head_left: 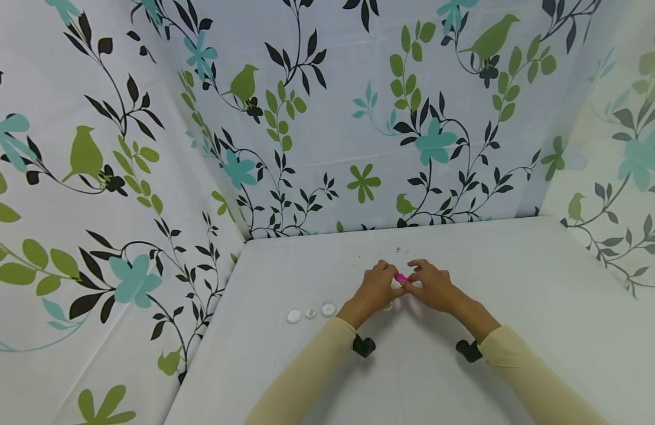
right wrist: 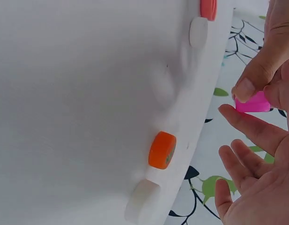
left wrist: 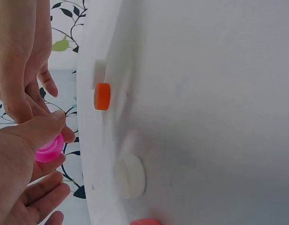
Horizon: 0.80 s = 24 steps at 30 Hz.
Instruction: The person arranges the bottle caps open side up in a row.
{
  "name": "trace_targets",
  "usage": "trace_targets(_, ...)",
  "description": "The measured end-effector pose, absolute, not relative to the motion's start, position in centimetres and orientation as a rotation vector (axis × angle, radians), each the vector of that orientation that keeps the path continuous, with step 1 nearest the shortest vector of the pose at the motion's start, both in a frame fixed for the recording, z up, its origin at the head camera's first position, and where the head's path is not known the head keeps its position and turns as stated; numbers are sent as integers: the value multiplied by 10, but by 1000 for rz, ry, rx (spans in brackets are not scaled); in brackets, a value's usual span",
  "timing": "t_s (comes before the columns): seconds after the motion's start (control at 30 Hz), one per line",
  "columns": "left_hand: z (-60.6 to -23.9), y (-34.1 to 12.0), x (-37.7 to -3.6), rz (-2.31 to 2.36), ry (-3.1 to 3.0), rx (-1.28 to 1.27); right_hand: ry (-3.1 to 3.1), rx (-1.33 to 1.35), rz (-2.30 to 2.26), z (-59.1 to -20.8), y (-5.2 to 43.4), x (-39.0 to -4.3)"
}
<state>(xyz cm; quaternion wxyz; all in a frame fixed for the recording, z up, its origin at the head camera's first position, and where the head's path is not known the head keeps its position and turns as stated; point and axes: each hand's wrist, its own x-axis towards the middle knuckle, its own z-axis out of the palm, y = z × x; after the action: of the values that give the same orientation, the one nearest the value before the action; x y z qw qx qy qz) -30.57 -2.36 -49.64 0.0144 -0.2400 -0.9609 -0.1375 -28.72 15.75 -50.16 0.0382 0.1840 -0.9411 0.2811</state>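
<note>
Fingertips of my left hand (head_left: pixel 377 287) and right hand (head_left: pixel 432 285) pinch the pink cap (head_left: pixel 400 277) together above the white table (head_left: pixel 518 283)

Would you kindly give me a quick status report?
Left hand and right hand both pinch pink cap. White caps lie left on table. Nothing obstructing.

pink cap (head_left: pixel 401 277) | orange cap (right wrist: pixel 162 150) | white table (head_left: pixel 518 283) | curtain (head_left: pixel 327 118) — white, green birds, teal flowers, black vines
</note>
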Motion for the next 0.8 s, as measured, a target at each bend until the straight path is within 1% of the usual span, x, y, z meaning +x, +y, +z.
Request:
trace_targets(0.2,-504,-28,-301,-349,-2958,-785,-2895,557,915,-509,155,-281)
trace_targets(0.37,-507,-31,-298,-313,-2957,-798,-2818,632,869,-514,155,-276)
trace_targets(0.67,-508,-33,-295,-362,-2932,-797,-2814,653,820,-505,160,-270)
trace_targets(0.8,-511,-34,-292,-345,-2926,-831,-2880,667,782,-510,163,-271)
